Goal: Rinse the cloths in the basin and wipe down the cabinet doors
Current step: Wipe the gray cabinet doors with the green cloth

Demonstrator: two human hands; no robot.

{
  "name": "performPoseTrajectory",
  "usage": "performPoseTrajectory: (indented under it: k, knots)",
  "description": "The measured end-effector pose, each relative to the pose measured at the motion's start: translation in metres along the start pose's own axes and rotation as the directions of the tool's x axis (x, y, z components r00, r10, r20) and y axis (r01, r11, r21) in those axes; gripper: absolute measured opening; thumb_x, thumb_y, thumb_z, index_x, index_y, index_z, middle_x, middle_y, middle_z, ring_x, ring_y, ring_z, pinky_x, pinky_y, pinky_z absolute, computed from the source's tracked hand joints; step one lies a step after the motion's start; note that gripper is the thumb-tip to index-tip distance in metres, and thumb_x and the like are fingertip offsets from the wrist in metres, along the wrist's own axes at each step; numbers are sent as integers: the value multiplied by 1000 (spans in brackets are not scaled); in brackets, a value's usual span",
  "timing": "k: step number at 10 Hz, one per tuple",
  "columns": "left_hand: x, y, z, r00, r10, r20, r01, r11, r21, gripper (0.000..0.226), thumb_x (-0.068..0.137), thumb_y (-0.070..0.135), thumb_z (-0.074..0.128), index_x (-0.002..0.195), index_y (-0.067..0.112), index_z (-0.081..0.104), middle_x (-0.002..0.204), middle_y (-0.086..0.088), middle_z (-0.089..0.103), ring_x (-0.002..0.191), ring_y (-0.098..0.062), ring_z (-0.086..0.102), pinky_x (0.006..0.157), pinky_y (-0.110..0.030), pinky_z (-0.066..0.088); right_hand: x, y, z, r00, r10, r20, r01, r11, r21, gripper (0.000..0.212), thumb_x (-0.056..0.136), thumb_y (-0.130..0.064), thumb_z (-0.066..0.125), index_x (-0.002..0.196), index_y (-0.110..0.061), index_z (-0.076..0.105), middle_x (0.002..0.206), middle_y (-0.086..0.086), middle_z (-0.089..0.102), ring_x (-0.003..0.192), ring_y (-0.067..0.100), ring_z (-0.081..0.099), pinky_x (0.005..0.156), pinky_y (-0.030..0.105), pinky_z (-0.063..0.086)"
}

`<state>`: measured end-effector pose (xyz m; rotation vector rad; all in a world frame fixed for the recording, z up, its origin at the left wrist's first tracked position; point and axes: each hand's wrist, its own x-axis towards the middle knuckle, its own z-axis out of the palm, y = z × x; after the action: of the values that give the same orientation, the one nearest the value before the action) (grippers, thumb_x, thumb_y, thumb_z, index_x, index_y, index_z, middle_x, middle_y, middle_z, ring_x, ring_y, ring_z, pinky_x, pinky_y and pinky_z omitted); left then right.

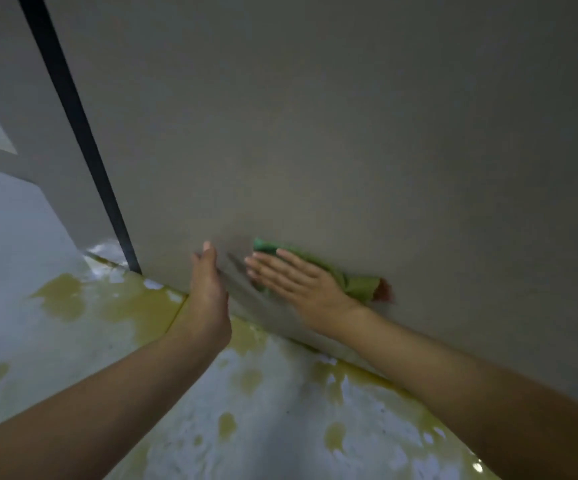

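Observation:
A large grey cabinet door [315, 133] fills most of the head view. My right hand [294, 278] lies flat with straight fingers on a green cloth [357, 287], pressing it against the lower part of the door. A reddish corner of the cloth shows at its right end. My left hand [208, 282] is held edge-on just left of the cloth, fingers straight, touching the door near its bottom edge and holding nothing. No basin is in view.
A dark vertical gap [73, 116] separates this door from another grey panel at the left. The pale floor [38, 258] below is wet, with yellowish puddles [135, 306] spread along the door's base and toward me.

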<state>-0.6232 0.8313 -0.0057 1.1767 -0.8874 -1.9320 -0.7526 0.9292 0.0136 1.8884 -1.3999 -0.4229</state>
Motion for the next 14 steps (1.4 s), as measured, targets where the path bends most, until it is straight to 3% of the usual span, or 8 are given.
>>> performPoseTrajectory:
  k: [2, 4, 5, 8, 10, 11, 13, 14]
  knots:
    - [-14, -13, 20, 999, -7, 42, 4, 997, 77, 130, 46, 88, 54, 152, 36, 2, 158, 12, 13, 144, -11, 20, 118, -46, 17, -111, 2, 16, 1000, -21, -10, 22, 997, 75, 55, 94, 2, 13, 148, -2, 21, 159, 5, 9, 147, 14, 6, 120, 31, 2]
    - [-39, -29, 40, 992, -19, 123, 11, 998, 66, 132, 53, 73, 63, 149, 30, -17, 154, 20, 15, 141, -6, 23, 119, -39, 17, -120, -1, 14, 993, 116, 5, -116, 993, -13, 56, 88, 2, 24, 137, -9, 48, 151, 0, 36, 145, 14, 13, 120, 30, 1]
    - [-42, -31, 43, 996, -28, 90, 17, 993, 113, 126, 57, 73, 59, 149, 33, -17, 158, 18, 3, 145, -8, 13, 119, -44, 13, -108, -45, 63, 977, -145, 158, 165, 980, -116, 57, 78, -12, 28, 127, -10, 58, 144, 1, 45, 137, 9, 35, 119, 33, -6]
    - [-44, -21, 42, 990, -91, 108, 70, 980, 189, 118, 66, 72, 54, 148, 33, -21, 159, 15, 2, 147, -10, 6, 120, -46, 11, -102, -85, 71, 783, -297, 546, 365, 931, -17, 66, 101, -23, 24, 143, 3, -21, 148, 12, -31, 143, 25, -13, 97, 42, -23]
    - [-43, -35, 40, 985, -43, 166, 25, 993, 112, 119, 66, 70, 62, 150, 35, -14, 158, 22, 1, 145, -5, 11, 120, -42, 13, -176, -65, 87, 831, -239, 502, 232, 970, 78, 74, 84, -36, 22, 149, -1, 11, 156, 17, -1, 143, 4, 17, 116, 17, 3]
    - [-40, -35, 46, 987, -29, 159, 17, 997, 79, 141, 51, 75, 70, 146, 33, -26, 158, 21, 3, 143, -6, 19, 119, -43, 18, -200, -57, 85, 942, -200, 270, 189, 980, 67, 84, 74, -14, 29, 146, 3, -11, 155, 14, -21, 146, 19, -12, 118, 29, -2]
    - [-34, -42, 48, 992, -24, 122, 14, 997, 81, 148, 39, 81, 66, 144, 34, -27, 159, 19, -2, 145, -10, 17, 118, -46, 20, -171, -62, 79, 876, -324, 358, 282, 945, 165, 55, 82, -15, 30, 126, 6, 55, 141, 7, 48, 139, 18, 32, 114, 19, -13]
    - [-34, -44, 50, 995, -8, 104, 0, 998, 69, 148, 39, 80, 67, 145, 35, -27, 159, 19, -2, 144, -10, 19, 117, -46, 22, -163, -79, 97, 819, -138, 558, 91, 990, 110, 52, 99, -18, -3, 144, 2, -20, 154, -18, 1, 138, 15, -26, 102, 4, -20]
